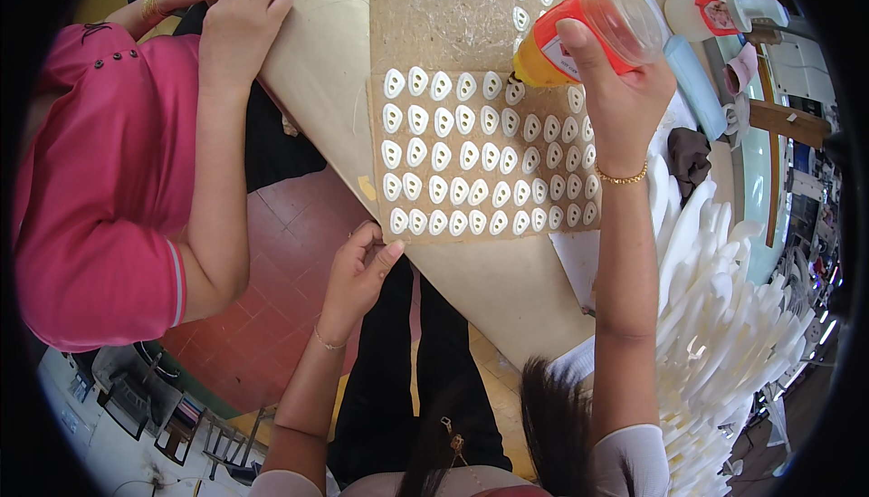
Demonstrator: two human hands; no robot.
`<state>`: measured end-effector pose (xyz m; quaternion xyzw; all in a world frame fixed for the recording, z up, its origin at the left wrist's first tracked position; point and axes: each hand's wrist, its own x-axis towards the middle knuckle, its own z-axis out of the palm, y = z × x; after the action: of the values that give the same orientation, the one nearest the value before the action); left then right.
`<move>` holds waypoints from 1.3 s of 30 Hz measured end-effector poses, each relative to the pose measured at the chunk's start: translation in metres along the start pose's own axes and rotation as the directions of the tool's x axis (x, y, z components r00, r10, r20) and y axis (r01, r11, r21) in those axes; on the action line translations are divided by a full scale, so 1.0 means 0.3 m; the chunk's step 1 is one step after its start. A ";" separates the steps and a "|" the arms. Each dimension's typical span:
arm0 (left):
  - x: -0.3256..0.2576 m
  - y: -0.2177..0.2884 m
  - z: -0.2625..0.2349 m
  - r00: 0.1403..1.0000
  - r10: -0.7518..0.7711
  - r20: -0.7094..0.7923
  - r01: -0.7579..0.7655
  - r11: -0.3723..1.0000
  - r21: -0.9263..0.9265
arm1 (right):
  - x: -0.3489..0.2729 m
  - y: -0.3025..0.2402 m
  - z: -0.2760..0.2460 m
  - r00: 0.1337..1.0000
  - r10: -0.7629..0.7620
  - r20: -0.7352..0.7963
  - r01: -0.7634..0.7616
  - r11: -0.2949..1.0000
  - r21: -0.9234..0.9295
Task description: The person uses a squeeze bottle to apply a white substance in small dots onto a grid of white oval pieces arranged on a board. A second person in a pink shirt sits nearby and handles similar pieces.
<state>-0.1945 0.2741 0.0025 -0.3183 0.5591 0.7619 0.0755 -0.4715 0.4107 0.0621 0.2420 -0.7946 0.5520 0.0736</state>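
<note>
My right hand (625, 81) grips a clear plastic bottle (588, 31) with a red label and yellow contents. The bottle is tilted, with its narrow end low to the left, over one of the small white rounded pieces (466, 87). These pieces lie in rows on a brown cardboard sheet (430, 13); each has a pair of small dark or gold spots. Whether the narrow end touches a piece, I cannot tell. At the sheet's near left corner, the thumb and fingers of my left hand (358, 275) close on its edge.
A person in a pink top (118, 171) works at the left side of the table (317, 53), hands together. To my right are a large heap of white strips (715, 343), a white pump bottle (715, 15), a blue roll (692, 85) and dark crumpled cloth (688, 157).
</note>
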 end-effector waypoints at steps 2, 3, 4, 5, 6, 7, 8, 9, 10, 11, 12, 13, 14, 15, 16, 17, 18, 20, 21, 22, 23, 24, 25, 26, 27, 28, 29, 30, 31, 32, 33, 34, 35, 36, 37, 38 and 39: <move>0.002 -0.001 0.002 1.000 0.023 -0.001 -0.023 1.000 0.018 | -0.001 -0.018 -0.002 1.000 -0.020 0.017 0.021 0.999 -0.049; 0.002 -0.001 0.002 0.999 0.035 -0.001 -0.035 0.999 0.027 | -0.001 -0.016 -0.001 1.000 -0.025 0.002 0.025 0.999 -0.041; 0.002 -0.003 0.000 1.000 0.026 0.000 -0.026 0.999 0.026 | -0.002 -0.011 0.000 0.999 -0.030 -0.012 0.029 0.999 -0.033; 0.001 -0.003 -0.001 1.000 0.017 0.002 -0.017 1.000 0.023 | -0.001 -0.009 0.000 0.999 -0.036 -0.026 0.035 0.999 -0.027; 0.001 -0.003 -0.002 1.000 0.008 0.003 -0.008 1.000 0.020 | -0.001 -0.012 -0.002 0.999 -0.029 -0.019 0.028 0.999 -0.035; 0.001 0.000 -0.001 1.000 0.011 0.001 -0.011 1.000 0.020 | -0.003 -0.017 -0.005 1.000 -0.022 -0.013 0.022 0.999 -0.044; 0.001 0.003 -0.001 1.000 0.014 -0.001 -0.014 1.000 0.022 | -0.003 -0.019 -0.006 1.000 -0.015 -0.008 0.015 0.999 -0.051; 0.002 0.006 -0.002 1.000 0.017 -0.004 -0.016 1.000 0.024 | -0.002 -0.018 -0.006 0.999 0.025 -0.024 -0.025 1.000 -0.009; 0.002 0.007 -0.003 1.000 0.016 -0.005 -0.016 0.999 0.029 | -0.001 -0.017 -0.006 0.997 0.066 -0.039 -0.065 0.997 0.033; 0.003 0.004 -0.003 1.000 0.014 -0.004 -0.014 0.999 0.034 | -0.001 -0.014 -0.007 0.993 0.108 -0.051 -0.104 0.992 0.075; 0.003 0.002 -0.004 1.000 0.013 -0.005 -0.013 0.999 0.039 | 0.000 -0.012 -0.006 0.993 0.091 -0.071 -0.086 0.994 0.072; 0.003 0.002 -0.004 1.000 0.014 -0.006 -0.014 0.999 0.036 | 0.003 -0.008 -0.004 0.993 0.074 -0.091 -0.068 0.995 0.069; 0.004 0.004 -0.004 1.000 0.014 -0.006 -0.014 0.999 0.032 | 0.005 -0.003 -0.004 0.992 0.059 -0.112 -0.052 0.997 0.065; 0.004 0.005 -0.004 1.000 0.014 -0.006 -0.014 0.999 0.030 | 0.008 0.009 0.001 0.990 0.069 -0.119 -0.059 0.994 0.090; 0.004 0.003 -0.004 1.000 0.014 -0.003 -0.014 1.000 0.022 | 0.011 0.026 0.007 0.989 0.080 -0.127 -0.065 0.991 0.115; 0.006 -0.002 -0.005 1.000 0.014 -0.001 -0.014 1.000 0.015 | 0.012 0.036 0.012 0.987 0.091 -0.134 -0.072 0.988 0.139; 0.008 -0.005 -0.006 1.000 0.014 0.001 -0.014 1.000 0.007 | 0.011 0.036 0.014 0.988 0.089 -0.127 -0.071 0.988 0.137; 0.007 -0.001 -0.008 1.000 0.006 0.000 -0.006 1.000 0.028 | 0.011 0.034 0.019 0.990 0.087 -0.115 -0.071 0.988 0.134; 0.006 0.003 -0.007 1.000 0.001 0.000 -0.001 0.999 0.038 | 0.012 0.039 0.021 0.990 0.080 -0.119 -0.065 0.989 0.132; 0.006 0.006 -0.006 1.000 0.003 -0.002 -0.003 0.999 0.034 | 0.014 0.045 0.023 0.990 0.074 -0.124 -0.058 0.990 0.130; 0.006 0.008 -0.004 1.000 0.004 -0.003 -0.004 1.000 0.030 | 0.014 0.049 0.024 0.989 0.068 -0.128 -0.051 0.991 0.126; 0.006 0.009 -0.003 1.000 0.006 -0.004 -0.006 1.000 0.025 | 0.013 0.050 0.022 0.988 0.074 -0.137 -0.058 0.991 0.122; 0.006 0.006 -0.004 1.000 0.005 -0.001 -0.005 1.000 0.023 | 0.011 0.049 0.019 0.986 0.081 -0.145 -0.064 0.991 0.118; 0.006 0.002 -0.006 1.000 0.005 -0.001 -0.005 1.000 0.021 | 0.010 0.047 0.016 0.984 0.087 -0.153 -0.070 0.991 0.115; 0.005 0.000 -0.008 1.000 0.005 0.000 -0.005 1.000 0.018 | 0.006 0.044 0.012 0.984 0.101 -0.146 -0.086 0.991 0.107; 0.004 0.000 -0.010 1.000 0.004 -0.001 -0.004 1.000 0.018 | -0.001 0.037 0.007 0.983 0.115 -0.140 -0.101 0.990 0.099; 0.005 0.002 -0.010 1.000 0.004 0.000 -0.004 1.000 0.016 | -0.007 0.031 0.000 0.983 0.128 -0.134 -0.116 0.989 0.089; 0.006 0.004 -0.008 1.000 0.003 0.001 -0.003 1.000 0.015 | -0.015 0.026 -0.004 0.982 0.130 -0.139 -0.120 0.990 0.078; 0.006 0.006 -0.006 1.000 -0.003 0.000 0.003 1.000 0.020 | -0.023 0.024 -0.008 0.981 0.131 -0.143 -0.123 0.990 0.068; 0.006 0.011 -0.005 1.000 -0.008 -0.002 0.008 1.000 0.026 | -0.031 0.021 -0.010 0.980 0.134 -0.149 -0.126 0.990 0.060; 0.005 0.013 -0.005 1.000 -0.013 -0.004 0.013 0.999 0.033 | -0.037 0.018 -0.011 0.981 0.123 -0.149 -0.115 0.991 0.066; 0.005 0.011 -0.006 1.000 -0.007 -0.003 0.007 1.000 0.030 | -0.042 0.016 -0.012 0.982 0.113 -0.149 -0.103 0.992 0.073; 0.005 0.005 -0.008 1.000 -0.001 -0.003 0.001 1.000 0.027 | -0.048 0.015 -0.012 0.983 0.103 -0.149 -0.092 0.993 0.080; 0.005 0.003 -0.010 1.000 0.005 -0.002 -0.004 1.000 0.024 | -0.055 0.016 -0.011 0.984 0.106 -0.144 -0.093 0.991 0.096; 0.004 0.007 -0.010 1.000 0.005 -0.003 -0.005 1.000 0.030 | -0.063 0.019 -0.010 0.984 0.109 -0.139 -0.094 0.989 0.111; 0.004 0.013 -0.007 1.000 0.005 -0.004 -0.005 0.999 0.034 | -0.070 0.020 -0.010 0.985 0.112 -0.134 -0.096 0.987 0.125; 0.004 0.015 -0.006 1.000 0.004 -0.004 -0.004 0.999 0.038 | -0.076 0.019 -0.012 0.986 0.104 -0.131 -0.088 0.988 0.124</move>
<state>-0.1970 0.2705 0.0052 -0.3172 0.5742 0.7507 0.0788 -0.4548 0.4223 0.0500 0.1686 -0.7646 0.6160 0.0867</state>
